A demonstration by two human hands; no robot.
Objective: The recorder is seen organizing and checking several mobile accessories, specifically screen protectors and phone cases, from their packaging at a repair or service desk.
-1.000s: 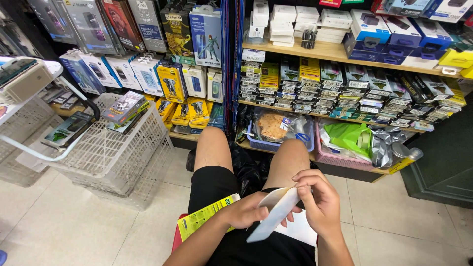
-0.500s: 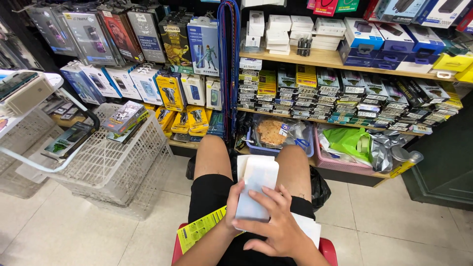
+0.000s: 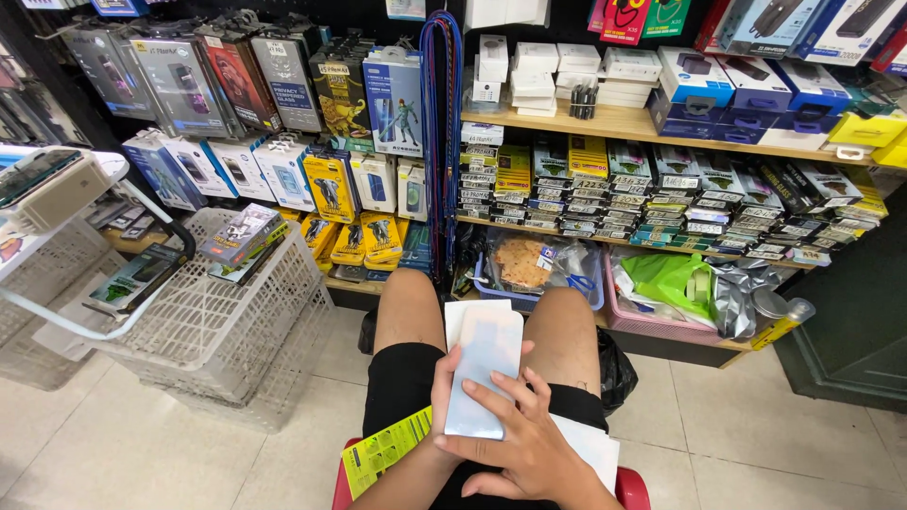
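Observation:
I sit on a red stool with a flat pale blue-white pack lying face up over my thighs. My left hand grips the pack's left edge, fingers curled around it from below. My right hand lies over the pack's lower end, fingers spread on its face. A second white sheet peeks out behind the pack's top. A yellow printed pack rests on my left thigh under my forearm, and white sheets lie on my right thigh.
A white wire basket holding boxed goods stands to the left on the tiled floor. In front are wooden shelves packed with small boxes, hanging cables, a blue tub and a pink basket. A black bag sits by my right leg.
The pack, held tilted and edge-on in my right hand a second ago, has been turned face up and laid flat on my lap, with both hands now on it.

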